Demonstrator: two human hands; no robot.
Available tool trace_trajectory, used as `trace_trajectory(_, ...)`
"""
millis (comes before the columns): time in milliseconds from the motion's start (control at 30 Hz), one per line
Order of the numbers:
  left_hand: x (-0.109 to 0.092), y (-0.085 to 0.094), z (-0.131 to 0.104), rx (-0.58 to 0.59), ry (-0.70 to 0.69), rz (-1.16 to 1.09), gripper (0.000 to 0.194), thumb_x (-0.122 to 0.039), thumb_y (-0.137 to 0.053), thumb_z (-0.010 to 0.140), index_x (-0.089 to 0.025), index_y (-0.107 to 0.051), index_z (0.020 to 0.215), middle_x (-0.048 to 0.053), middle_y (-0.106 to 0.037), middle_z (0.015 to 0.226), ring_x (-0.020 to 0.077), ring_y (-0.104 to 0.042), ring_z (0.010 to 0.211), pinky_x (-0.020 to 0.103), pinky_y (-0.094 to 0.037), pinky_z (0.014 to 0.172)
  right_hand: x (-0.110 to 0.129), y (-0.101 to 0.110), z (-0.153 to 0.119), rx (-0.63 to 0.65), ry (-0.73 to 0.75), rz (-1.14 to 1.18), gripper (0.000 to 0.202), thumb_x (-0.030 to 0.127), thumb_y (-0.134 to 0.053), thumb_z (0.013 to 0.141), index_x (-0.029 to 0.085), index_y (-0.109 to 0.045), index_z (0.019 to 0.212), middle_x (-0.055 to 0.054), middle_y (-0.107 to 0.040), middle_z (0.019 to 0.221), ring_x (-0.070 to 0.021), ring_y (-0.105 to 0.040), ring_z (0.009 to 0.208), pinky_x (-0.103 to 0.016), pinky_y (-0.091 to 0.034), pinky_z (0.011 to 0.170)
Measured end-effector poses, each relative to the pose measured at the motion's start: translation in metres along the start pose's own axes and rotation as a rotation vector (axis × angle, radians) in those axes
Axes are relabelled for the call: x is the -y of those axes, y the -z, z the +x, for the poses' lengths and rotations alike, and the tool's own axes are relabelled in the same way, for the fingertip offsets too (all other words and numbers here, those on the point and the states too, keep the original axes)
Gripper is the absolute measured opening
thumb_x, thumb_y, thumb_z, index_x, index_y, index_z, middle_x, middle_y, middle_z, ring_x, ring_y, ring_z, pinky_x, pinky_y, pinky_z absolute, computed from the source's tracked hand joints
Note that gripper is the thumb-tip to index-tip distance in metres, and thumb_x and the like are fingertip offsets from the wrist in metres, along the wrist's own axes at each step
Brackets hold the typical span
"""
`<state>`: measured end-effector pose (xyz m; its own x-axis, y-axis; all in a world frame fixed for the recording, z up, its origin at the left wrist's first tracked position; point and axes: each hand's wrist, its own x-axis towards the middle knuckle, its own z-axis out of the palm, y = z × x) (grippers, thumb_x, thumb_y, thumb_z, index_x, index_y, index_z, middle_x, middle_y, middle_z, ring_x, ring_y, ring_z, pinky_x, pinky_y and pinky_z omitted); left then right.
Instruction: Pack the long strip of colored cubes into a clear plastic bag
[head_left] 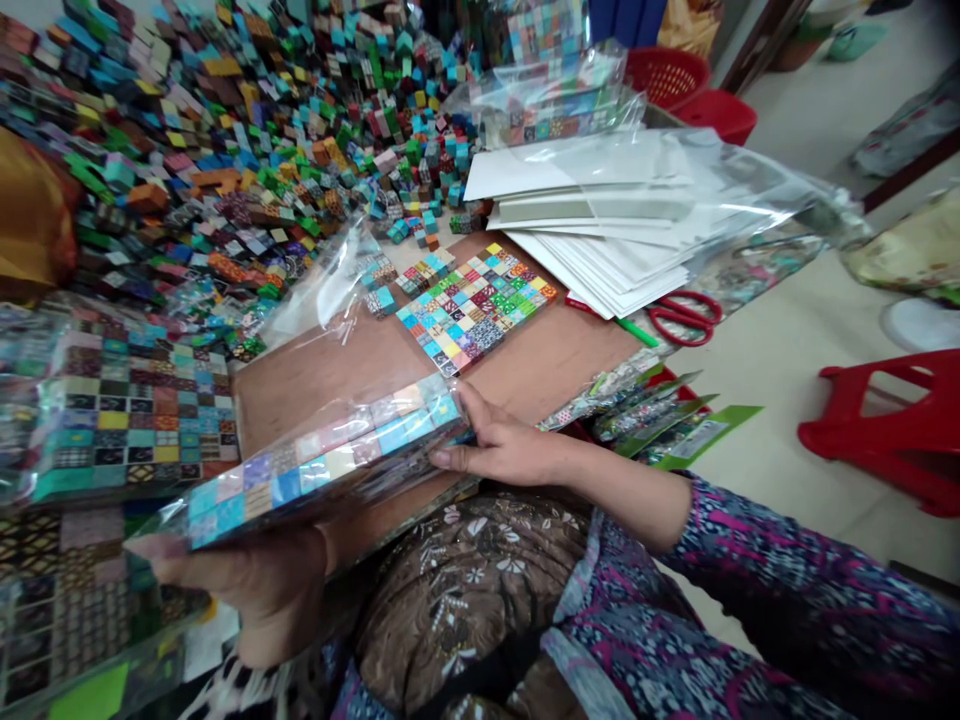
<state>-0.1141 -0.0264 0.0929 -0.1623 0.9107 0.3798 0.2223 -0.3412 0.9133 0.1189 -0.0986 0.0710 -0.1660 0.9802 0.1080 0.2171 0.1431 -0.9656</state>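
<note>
A long pack of patterned cubes in clear plastic is held tilted above my lap. My left hand supports its near left end from below, thumb stretched along the edge. At the other end, my right hand grips the corner between thumb and fingers. Just beyond the pack, a flat square of colourful cubes lies on a brown board. A short row of loose cubes sits beside that square. The underside of the pack and some left-hand fingers are hidden.
A large heap of small coloured cubes spreads across the back left. White cards in a clear bag, red-handled scissors and a green pen lie to the right. Wrapped cube blocks stand at left; a red stool is on the floor.
</note>
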Motion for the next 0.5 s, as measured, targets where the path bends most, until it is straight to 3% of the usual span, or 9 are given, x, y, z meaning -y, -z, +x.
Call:
trace_trajectory(100,-0.003,-0.007,0.000,-0.084,-0.143,-0.080,0.050,-0.064,-0.029,0.091,-0.040,-0.055,0.125,-0.025,-0.036,0.147,0.0182,-0.004,0.146,0.032,-0.010,0.121,-0.005,-0.003,-0.001,-0.058,-0.005,0.038,0.073,0.038,-0.066,0.083,0.017,-0.025,0.140,-0.016,-0.041,0.143,-0.0300,-0.039,0.132,-0.044,-0.034,0.110)
trace_trajectory(200,-0.005,-0.002,-0.004,0.065,0.069,-0.302,0.054,-0.064,-0.028,0.092,-0.032,-0.064,0.115,-0.011,-0.058,0.133,0.0222,-0.029,0.141,0.038,-0.040,0.111,-0.011,-0.006,-0.003,-0.138,-0.012,0.160,0.084,0.043,-0.071,0.079,0.020,-0.023,0.143,-0.014,-0.040,0.145,-0.0312,-0.038,0.133,-0.045,-0.033,0.111)
trace_trajectory(233,-0.004,0.002,-0.006,0.043,0.122,-0.358,0.060,-0.070,-0.026,0.088,-0.030,-0.067,0.107,-0.008,-0.066,0.123,0.0235,-0.039,0.136,0.036,-0.047,0.104,-0.013,-0.007,-0.003,-0.152,-0.011,0.211,0.085,0.043,-0.073,0.077,0.021,-0.023,0.143,-0.013,-0.042,0.144,-0.0308,-0.039,0.132,-0.045,-0.034,0.110)
trace_trajectory(267,-0.003,0.007,-0.007,0.120,0.212,-0.386,0.064,-0.073,-0.027,0.086,-0.028,-0.068,0.105,-0.005,-0.067,0.121,0.0236,-0.044,0.133,0.034,-0.049,0.102,-0.013,-0.008,-0.003,-0.149,-0.024,0.257,0.083,0.042,-0.073,0.077,0.023,-0.025,0.142,-0.012,-0.045,0.141,-0.0298,-0.043,0.130,-0.045,-0.035,0.109)
trace_trajectory(333,-0.002,0.017,-0.010,0.145,0.287,-0.418,0.071,-0.080,-0.028,0.080,-0.026,-0.069,0.101,0.000,-0.071,0.111,0.0240,-0.059,0.118,0.031,-0.054,0.092,-0.012,-0.008,-0.003,-0.121,-0.054,0.328,0.071,0.041,-0.073,0.078,0.024,-0.035,0.136,-0.009,-0.054,0.133,-0.0277,-0.051,0.121,-0.046,-0.040,0.105)
trace_trajectory(400,-0.002,0.023,-0.010,0.117,0.292,-0.432,0.074,-0.081,-0.026,0.079,-0.024,-0.068,0.102,0.003,-0.073,0.103,0.0219,-0.066,0.102,0.029,-0.057,0.083,-0.009,-0.009,-0.002,-0.112,-0.071,0.383,0.064,0.039,-0.074,0.077,0.025,-0.042,0.130,-0.007,-0.058,0.128,-0.0258,-0.055,0.116,-0.045,-0.043,0.103)
trace_trajectory(500,-0.006,0.025,-0.008,0.073,0.257,-0.451,0.070,-0.076,-0.028,0.083,-0.022,-0.067,0.103,0.006,-0.073,0.101,0.0194,-0.068,0.096,0.029,-0.056,0.079,-0.003,-0.011,-0.001,-0.146,-0.068,0.435,0.068,0.036,-0.079,0.071,0.027,-0.043,0.129,-0.005,-0.059,0.126,-0.0249,-0.057,0.115,-0.044,-0.044,0.102)
